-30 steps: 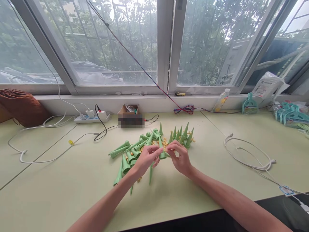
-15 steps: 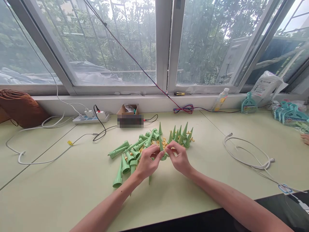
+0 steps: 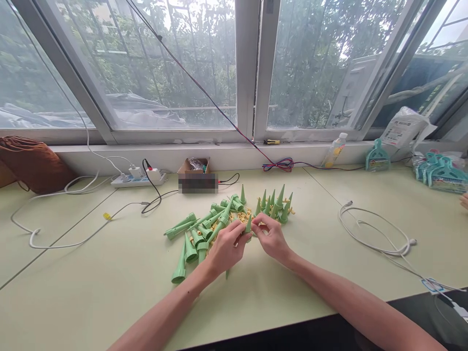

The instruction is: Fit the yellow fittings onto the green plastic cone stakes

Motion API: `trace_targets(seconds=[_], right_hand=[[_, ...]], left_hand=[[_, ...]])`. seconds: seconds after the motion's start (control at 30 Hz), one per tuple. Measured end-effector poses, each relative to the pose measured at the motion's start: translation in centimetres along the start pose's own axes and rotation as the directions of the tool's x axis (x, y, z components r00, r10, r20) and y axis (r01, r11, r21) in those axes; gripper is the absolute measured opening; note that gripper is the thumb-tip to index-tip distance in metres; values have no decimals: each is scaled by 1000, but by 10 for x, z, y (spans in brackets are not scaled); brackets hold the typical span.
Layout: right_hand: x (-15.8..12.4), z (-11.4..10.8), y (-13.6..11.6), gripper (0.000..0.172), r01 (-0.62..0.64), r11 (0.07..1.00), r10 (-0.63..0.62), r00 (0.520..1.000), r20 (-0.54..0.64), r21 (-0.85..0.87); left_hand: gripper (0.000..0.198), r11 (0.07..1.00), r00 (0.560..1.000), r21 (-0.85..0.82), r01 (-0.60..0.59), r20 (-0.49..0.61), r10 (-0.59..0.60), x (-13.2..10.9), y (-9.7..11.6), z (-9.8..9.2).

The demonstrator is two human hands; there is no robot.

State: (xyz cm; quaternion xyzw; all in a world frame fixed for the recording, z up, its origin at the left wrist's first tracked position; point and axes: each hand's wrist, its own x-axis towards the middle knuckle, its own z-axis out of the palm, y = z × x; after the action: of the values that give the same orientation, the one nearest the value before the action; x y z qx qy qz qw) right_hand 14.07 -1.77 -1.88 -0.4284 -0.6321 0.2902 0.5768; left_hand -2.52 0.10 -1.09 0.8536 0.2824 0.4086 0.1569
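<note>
My left hand (image 3: 229,246) is closed around a green plastic cone spike (image 3: 248,225), its point tilted upward. Close against the spike's right side, my right hand (image 3: 269,235) pinches with thumb and forefinger; what lies between those fingertips is too small and covered to make out. A loose pile of green cone spikes with ridged caps (image 3: 190,251) lies left of and behind my left hand. Among them are scattered small yellow valve-like pieces (image 3: 237,218). Behind my right hand, several green cones (image 3: 280,199) stand upright, some with yellow pieces sticking out from their sides.
At the back stand a small cardboard box (image 3: 185,167), a white power strip (image 3: 120,182) and a bottle (image 3: 334,152). A white cable (image 3: 365,246) coils at right, near bagged teal dustpan-like items (image 3: 438,170). Another person's hand (image 3: 464,201) shows at the right edge.
The cone spike has shifted slightly right and lower, tilting a little, with more of it covered by my left hand. My right hand stays nearly in place beside it.
</note>
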Motion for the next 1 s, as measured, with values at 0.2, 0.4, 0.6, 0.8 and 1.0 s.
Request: trace_targets(seconds=[0.2, 0.4, 0.6, 0.8, 1.0], right_hand=[[-1, -1, 0, 24, 1, 1000, -1, 1000, 11, -9], [-1, -1, 2, 19, 75, 997, -75, 997, -8, -35], [-2, -1, 2, 16, 194, 979, -196, 980, -24, -66], [-3, 0, -1, 15, 205, 977, -208, 977, -47, -59], [-2, 1, -1, 17, 188, 979, -193, 980, -54, -83]], left_hand=[[29, 984, 991, -120, 135, 10, -135, 2, 2, 1], [39, 795, 895, -416, 442, 143, -423, 9, 10, -4], [43, 683, 850, -510, 524, 255, -461, 11, 10, -7], [31, 978, 992, -176, 116, -37, -124, 6, 3, -4], [25, 999, 998, -46, 23, -52, -25, 4, -1, -3]])
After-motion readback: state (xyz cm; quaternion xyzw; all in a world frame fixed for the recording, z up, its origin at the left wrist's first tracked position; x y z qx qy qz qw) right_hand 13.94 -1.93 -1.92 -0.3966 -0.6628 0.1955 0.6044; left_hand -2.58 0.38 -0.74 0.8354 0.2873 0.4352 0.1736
